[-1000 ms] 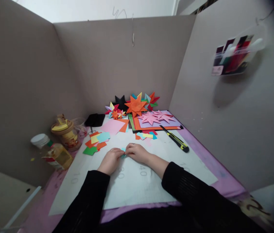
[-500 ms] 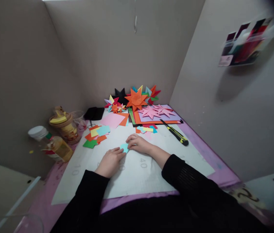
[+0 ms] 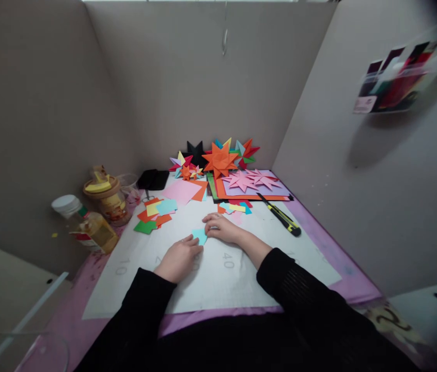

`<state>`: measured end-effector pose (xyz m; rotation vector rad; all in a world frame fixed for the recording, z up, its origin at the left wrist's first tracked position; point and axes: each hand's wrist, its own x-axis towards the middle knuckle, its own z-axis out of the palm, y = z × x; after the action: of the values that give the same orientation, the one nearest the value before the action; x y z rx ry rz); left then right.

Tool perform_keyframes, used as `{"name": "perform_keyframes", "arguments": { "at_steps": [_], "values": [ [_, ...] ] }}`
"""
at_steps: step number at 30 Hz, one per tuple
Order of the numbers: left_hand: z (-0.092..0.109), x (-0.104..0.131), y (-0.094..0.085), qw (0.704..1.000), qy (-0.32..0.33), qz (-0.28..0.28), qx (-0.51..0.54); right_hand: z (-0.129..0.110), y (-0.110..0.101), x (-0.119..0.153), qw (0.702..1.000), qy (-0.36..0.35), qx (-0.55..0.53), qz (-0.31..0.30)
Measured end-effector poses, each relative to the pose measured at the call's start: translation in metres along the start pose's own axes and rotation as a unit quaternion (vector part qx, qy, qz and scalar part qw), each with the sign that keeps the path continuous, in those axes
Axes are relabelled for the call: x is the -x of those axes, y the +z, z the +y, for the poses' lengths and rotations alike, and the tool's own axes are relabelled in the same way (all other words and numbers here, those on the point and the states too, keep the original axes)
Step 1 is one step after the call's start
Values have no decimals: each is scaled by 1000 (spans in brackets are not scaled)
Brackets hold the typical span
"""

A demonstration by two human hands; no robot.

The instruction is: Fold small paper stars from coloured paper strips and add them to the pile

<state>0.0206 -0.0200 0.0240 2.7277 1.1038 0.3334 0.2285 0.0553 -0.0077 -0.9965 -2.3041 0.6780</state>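
Note:
In the head view, a small light blue piece of paper lies on the white sheet between both hands. The fingers of my left hand are closed on its near left edge. At its right edge my right hand has bent fingers gripping the paper, with the fingertips partly hidden. Cut paper pieces in green, orange, yellow and blue lie loosely piled to the left. A smaller group of paper scraps sits just beyond my right hand.
A yellow and black utility knife lies at the right. Folded paper stars stand against the back wall, with pink stars on stacked coloured sheets. A bottle, a lidded cup and a black phone-like object line the left side.
The camera view has tilted and shifted slightly, so everything sits a little further right. Both hands stay at the light blue paper, and slightly more of it shows between them.

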Motion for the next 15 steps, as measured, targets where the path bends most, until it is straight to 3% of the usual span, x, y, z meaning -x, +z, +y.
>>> {"name": "perform_keyframes", "arguments": {
  "at_steps": [15],
  "values": [
    [2, 0, 3, 998, -25, 19, 50, 5, 14, -19, 998, -24, 53, -30]
  ]
}}
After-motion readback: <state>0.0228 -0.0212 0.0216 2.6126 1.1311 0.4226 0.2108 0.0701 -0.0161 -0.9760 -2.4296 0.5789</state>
